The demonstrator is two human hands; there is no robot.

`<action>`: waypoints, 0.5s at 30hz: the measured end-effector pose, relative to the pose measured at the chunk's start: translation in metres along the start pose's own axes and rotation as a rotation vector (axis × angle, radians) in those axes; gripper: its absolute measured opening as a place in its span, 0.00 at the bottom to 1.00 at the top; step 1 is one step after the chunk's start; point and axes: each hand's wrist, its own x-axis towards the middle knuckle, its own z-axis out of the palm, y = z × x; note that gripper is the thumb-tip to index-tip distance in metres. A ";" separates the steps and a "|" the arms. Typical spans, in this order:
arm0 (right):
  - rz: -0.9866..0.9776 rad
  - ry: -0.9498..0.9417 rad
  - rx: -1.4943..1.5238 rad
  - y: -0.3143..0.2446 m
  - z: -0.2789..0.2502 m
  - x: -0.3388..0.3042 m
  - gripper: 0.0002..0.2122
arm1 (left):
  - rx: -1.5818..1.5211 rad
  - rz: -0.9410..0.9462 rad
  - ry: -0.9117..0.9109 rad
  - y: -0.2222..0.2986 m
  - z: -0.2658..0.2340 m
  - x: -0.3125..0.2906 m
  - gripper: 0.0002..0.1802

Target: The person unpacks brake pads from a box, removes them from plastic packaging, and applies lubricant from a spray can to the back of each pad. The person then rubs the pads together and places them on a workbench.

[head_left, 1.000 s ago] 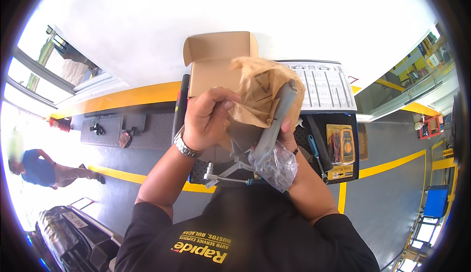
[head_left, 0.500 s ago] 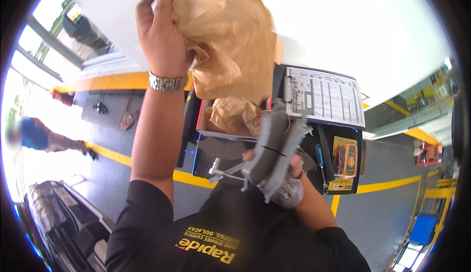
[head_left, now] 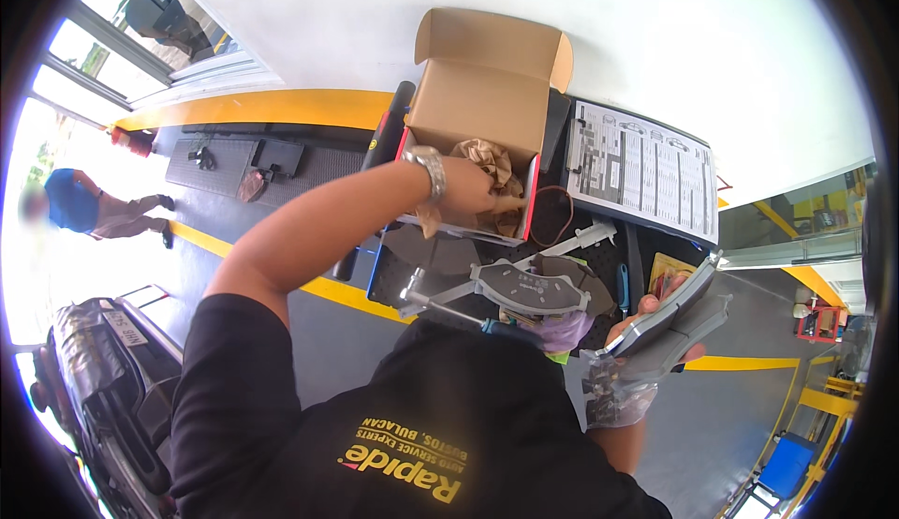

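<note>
My left hand (head_left: 468, 186) reaches into an open cardboard box (head_left: 482, 97) and presses on crumpled brown paper (head_left: 487, 154). Its fingers are closed on the paper, partly hidden by it, and a loose corner sticks out beneath my wrist. My right hand (head_left: 646, 307), off to the right, grips grey brake pads (head_left: 670, 311) stood side by side, along with a crinkled clear plastic bag (head_left: 613, 395). Between my arms, another brake pad (head_left: 529, 289) lies on top of tools, with a dark pad (head_left: 585, 280) partly behind it.
A sliding caliper (head_left: 592, 235), a ratchet (head_left: 440, 305) and a blue-handled screwdriver (head_left: 623, 287) lie on the dark work surface. Behind them is a clipboard with a printed form (head_left: 641, 168). A person in blue (head_left: 75, 200) stands far left, near a motorcycle (head_left: 108, 378).
My left hand has brought the brown paper down from in front of the wall into the box. My right hand has carried the brake pads to the right, uncovering the pad on the tools.
</note>
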 end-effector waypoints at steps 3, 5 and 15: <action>-0.003 -0.030 -0.011 -0.006 0.000 -0.015 0.42 | 0.070 0.020 0.015 0.027 -0.040 -0.039 0.31; 0.051 -0.053 0.068 -0.004 -0.001 -0.021 0.43 | 0.027 0.049 0.173 0.034 -0.058 -0.068 0.28; 0.291 -0.101 0.253 -0.026 0.000 -0.034 0.42 | 0.260 -0.244 0.332 0.015 -0.054 -0.081 0.34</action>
